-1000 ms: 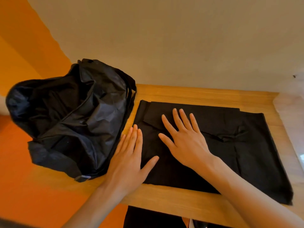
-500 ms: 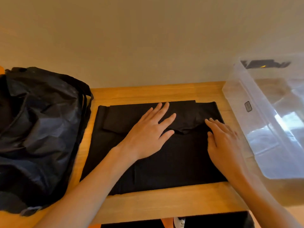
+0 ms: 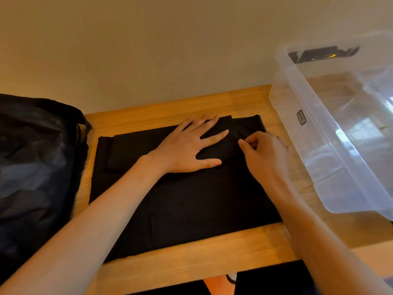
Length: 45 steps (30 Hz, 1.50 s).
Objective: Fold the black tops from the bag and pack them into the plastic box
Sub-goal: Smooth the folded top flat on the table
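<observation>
Bag [image 3: 36,167]: one, black and crumpled, on the left end of the worktop [image 3: 191,258]. Its right side is just beside the top's left edge.

Top [image 3: 191,205]: one, black, lying flat mid-worktop between the bag and the box. It nearly reaches the front edge, and a strip of bare wood shows behind it at the back edge. The long axis runs left-right, roughly along the front edge, with the right end skewed slightly toward the back. A folded-over band lies along its far side. Can't tell which end is the neck.

Left hand [image 3: 187,145]: palm down on the folded band, toward the top's far right part. The fingers [image 3: 214,136] are straight and spread, the thumb is out to the side, and the hand presses the cloth flat. It grips nothing.

Right hand [image 3: 265,156]: just right of the left hand, at the top's far right corner. The fingers are curled, and the thumb [image 3: 243,143] meets the forefinger on a bit of cloth at the end of the band, which looks like a pinch. The thumb tip is near the left hand's fingertips but not touching them.

Box [image 3: 297,81]: one, clear plastic, lid off, on the right end of the worktop with its near left wall just beside the right hand. Something dark shows at its far end, but I can't tell what it is.
</observation>
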Each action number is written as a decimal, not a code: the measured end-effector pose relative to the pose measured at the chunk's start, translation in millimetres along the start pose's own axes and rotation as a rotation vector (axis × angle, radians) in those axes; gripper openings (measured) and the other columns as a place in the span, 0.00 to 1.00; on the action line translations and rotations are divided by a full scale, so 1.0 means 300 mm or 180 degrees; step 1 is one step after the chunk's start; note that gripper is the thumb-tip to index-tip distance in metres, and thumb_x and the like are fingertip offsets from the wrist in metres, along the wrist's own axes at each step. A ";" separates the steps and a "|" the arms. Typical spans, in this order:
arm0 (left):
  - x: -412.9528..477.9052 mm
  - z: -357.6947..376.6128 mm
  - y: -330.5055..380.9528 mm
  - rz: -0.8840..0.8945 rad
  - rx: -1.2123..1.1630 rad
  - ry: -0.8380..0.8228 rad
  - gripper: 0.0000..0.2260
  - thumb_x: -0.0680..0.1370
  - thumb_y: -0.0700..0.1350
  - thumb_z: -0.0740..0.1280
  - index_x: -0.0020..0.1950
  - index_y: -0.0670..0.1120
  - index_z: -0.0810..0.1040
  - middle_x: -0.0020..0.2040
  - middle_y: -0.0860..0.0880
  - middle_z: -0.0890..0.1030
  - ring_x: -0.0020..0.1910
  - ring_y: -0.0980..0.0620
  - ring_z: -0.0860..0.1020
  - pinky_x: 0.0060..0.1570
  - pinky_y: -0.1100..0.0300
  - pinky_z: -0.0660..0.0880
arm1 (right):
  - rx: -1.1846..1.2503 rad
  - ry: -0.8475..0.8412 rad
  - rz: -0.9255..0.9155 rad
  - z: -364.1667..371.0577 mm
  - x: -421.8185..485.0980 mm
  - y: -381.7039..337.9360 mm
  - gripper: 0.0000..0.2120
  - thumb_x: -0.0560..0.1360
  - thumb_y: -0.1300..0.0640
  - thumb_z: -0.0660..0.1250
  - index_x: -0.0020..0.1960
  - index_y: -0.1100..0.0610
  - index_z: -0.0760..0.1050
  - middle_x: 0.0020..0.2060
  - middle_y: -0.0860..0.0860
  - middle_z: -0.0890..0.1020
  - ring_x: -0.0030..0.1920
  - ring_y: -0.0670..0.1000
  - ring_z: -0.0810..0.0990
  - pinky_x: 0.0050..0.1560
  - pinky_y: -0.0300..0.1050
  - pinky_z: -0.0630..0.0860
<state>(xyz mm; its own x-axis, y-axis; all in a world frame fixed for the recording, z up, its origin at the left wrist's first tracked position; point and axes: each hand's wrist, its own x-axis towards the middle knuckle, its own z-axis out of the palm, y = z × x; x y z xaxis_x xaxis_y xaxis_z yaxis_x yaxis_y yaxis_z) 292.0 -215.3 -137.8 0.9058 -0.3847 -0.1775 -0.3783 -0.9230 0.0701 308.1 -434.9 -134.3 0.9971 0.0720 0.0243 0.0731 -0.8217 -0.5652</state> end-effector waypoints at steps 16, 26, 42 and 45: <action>-0.039 0.029 0.034 -0.0537 -0.0102 0.0272 0.45 0.74 0.78 0.44 0.84 0.54 0.41 0.84 0.51 0.37 0.81 0.54 0.34 0.81 0.47 0.40 | -0.1501 -0.0852 -0.1545 0.021 -0.053 0.026 0.34 0.82 0.39 0.35 0.83 0.56 0.44 0.82 0.54 0.45 0.81 0.53 0.36 0.80 0.55 0.34; -0.256 0.034 0.058 -0.1217 -0.0117 0.0559 0.41 0.76 0.76 0.40 0.84 0.56 0.41 0.83 0.50 0.36 0.81 0.52 0.34 0.81 0.47 0.39 | -0.1364 -0.0852 -0.1559 0.036 -0.010 -0.074 0.31 0.83 0.37 0.34 0.83 0.49 0.37 0.81 0.53 0.37 0.79 0.52 0.29 0.78 0.54 0.28; -0.560 0.117 0.156 -0.2395 -0.0116 0.0659 0.37 0.79 0.73 0.38 0.84 0.55 0.42 0.84 0.45 0.40 0.82 0.45 0.37 0.80 0.44 0.41 | -0.1456 -0.0787 -0.1649 0.052 -0.039 -0.021 0.35 0.79 0.29 0.32 0.82 0.43 0.36 0.81 0.51 0.36 0.80 0.52 0.31 0.79 0.55 0.32; -0.584 0.155 0.187 -0.2586 -0.0245 0.0484 0.38 0.77 0.74 0.35 0.83 0.55 0.39 0.83 0.44 0.38 0.81 0.43 0.35 0.80 0.43 0.41 | -0.1597 -0.0878 -0.1574 0.055 -0.056 0.006 0.36 0.78 0.29 0.31 0.81 0.42 0.35 0.82 0.52 0.38 0.80 0.52 0.32 0.79 0.54 0.32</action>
<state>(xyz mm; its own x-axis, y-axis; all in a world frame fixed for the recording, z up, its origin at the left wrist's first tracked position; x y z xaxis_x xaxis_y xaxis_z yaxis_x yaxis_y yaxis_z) 103.1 -199.6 -148.4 0.9093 0.4107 -0.0674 0.4140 -0.9092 0.0452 291.1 -428.3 -149.4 0.8092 0.5837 -0.0670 0.5769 -0.8110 -0.0974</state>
